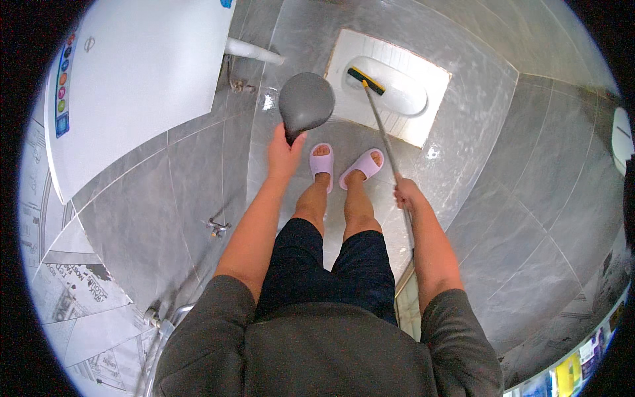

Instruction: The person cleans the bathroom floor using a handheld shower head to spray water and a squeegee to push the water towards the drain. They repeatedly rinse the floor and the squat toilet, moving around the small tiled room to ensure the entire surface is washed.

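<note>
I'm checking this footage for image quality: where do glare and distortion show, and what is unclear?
In the head view, glare spots the grey floor left of the grey dipper and beside the squat toilet; the head view also bows the lower edge of the white panel; in that view, the long-handled brush reads clearly, but colourful items at lower right are too unclear to identify.

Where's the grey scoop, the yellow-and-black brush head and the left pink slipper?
Grey scoop [306,99]: head view, on its round bowl.
Brush head [366,80]: head view, on its middle.
Left pink slipper [322,164]: head view, on its strap.
</note>
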The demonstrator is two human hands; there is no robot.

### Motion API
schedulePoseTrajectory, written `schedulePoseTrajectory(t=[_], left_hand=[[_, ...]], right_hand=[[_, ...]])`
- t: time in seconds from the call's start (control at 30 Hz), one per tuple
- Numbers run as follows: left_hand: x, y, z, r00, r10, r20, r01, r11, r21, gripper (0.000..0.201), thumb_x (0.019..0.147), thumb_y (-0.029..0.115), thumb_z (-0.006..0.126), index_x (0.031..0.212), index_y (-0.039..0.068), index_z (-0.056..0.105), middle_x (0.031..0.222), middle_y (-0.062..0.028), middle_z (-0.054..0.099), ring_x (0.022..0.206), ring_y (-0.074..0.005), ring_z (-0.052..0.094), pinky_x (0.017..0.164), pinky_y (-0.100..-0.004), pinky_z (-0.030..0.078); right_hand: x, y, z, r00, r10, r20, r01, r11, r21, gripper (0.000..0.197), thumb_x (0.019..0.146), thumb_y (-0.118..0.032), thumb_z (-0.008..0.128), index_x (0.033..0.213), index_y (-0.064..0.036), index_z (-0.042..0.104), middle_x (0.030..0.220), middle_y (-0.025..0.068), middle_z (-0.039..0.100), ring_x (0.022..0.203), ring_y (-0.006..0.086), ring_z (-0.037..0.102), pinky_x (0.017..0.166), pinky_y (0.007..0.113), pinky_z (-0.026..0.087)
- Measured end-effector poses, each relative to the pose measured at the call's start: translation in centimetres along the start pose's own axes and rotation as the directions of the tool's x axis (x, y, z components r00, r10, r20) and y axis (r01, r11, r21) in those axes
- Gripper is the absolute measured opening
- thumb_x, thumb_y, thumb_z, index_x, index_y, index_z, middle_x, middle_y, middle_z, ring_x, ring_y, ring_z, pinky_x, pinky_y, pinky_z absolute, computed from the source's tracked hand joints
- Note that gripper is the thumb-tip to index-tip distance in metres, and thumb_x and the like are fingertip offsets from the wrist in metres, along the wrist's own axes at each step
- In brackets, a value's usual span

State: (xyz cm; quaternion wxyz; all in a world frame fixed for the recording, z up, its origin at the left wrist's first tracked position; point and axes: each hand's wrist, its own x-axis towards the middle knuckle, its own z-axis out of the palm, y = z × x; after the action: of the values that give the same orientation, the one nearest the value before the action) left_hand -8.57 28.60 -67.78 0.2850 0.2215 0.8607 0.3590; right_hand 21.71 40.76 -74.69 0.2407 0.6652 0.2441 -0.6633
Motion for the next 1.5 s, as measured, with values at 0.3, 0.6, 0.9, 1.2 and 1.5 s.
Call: schedulePoseTrajectory(t=[0.3, 0.6, 0.9, 1.2, 1.5], left_hand=[[-0.6, 2.0, -0.2, 0.984, 0.142, 0.11, -0.14, 0.99, -0.02, 0.037, 0.076, 0.019, 0.062, 0.105, 0.002, 0.047, 0.087, -0.0156, 0.058, 0.078, -0.0275, 0.057, 0.069, -0.0334, 0.044], [-0.3, 0.4, -2.2, 0.994, 0.059, 0.089, -0.058, 0.998, -0.012, 0.034, 0.076, 0.016, 0.061, 0.104, 0.001, 0.046, 0.081, -0.0141, 0.059, 0.07, -0.0233, 0.057, 0.063, -0.031, 0.044], [-0.7, -0.5, -1.4, 0.996, 0.023, -0.088, -0.029, 0.998, -0.064, 0.033, 0.075, 0.017, 0.061, 0.101, 0.001, 0.048, 0.079, -0.0144, 0.059, 0.069, -0.0253, 0.057, 0.063, -0.0326, 0.043], [-2.1, 1.2, -5.9, 0.951, -0.056, -0.305, 0.143, 0.952, 0.27, 0.034, 0.07, 0.025, 0.064, 0.089, 0.002, 0.048, 0.079, -0.0174, 0.057, 0.074, -0.036, 0.055, 0.062, -0.0404, 0.043], [-5.7, -2.2, -13.6, 0.957, -0.237, -0.167, 0.29, 0.766, 0.573, 0.038, 0.064, 0.025, 0.067, 0.088, 0.002, 0.049, 0.086, -0.0186, 0.058, 0.079, -0.0361, 0.057, 0.065, -0.0432, 0.045]], right_hand=[[-5.9, 4.4, -6.3, 0.951, 0.134, 0.28, -0.17, 0.979, 0.11, 0.043, 0.087, -0.049, 0.034, 0.07, -0.0098, 0.04, 0.046, -0.0005, 0.033, 0.033, 0.0108, 0.025, 0.03, 0.027, 0.024], [-9.5, -11.0, -17.1, 0.92, -0.28, -0.273, -0.186, 0.302, -0.935, 0.056, 0.088, -0.045, 0.032, 0.108, 0.0028, 0.052, 0.115, 0.0204, 0.049, 0.108, 0.0339, 0.046, 0.089, 0.043, 0.035], [-8.9, -18.7, -9.7, 0.96, -0.268, -0.076, -0.097, -0.068, -0.993, 0.037, 0.085, -0.028, 0.039, 0.099, 0.0012, 0.056, 0.097, 0.0165, 0.058, 0.084, 0.0313, 0.056, 0.072, 0.042, 0.044], [-2.4, -1.9, -7.4, 0.988, -0.133, -0.075, 0.058, 0.784, -0.618, 0.051, 0.086, -0.05, 0.034, 0.067, -0.0036, 0.047, 0.051, 0.0084, 0.044, 0.037, 0.0207, 0.039, 0.035, 0.038, 0.033], [-18.0, 14.6, -6.3, 0.992, 0.049, -0.116, -0.042, 0.997, 0.068, 0.047, 0.083, -0.055, 0.037, 0.065, -0.0118, 0.042, 0.044, -0.001, 0.033, 0.032, 0.0116, 0.028, 0.032, 0.028, 0.023]])
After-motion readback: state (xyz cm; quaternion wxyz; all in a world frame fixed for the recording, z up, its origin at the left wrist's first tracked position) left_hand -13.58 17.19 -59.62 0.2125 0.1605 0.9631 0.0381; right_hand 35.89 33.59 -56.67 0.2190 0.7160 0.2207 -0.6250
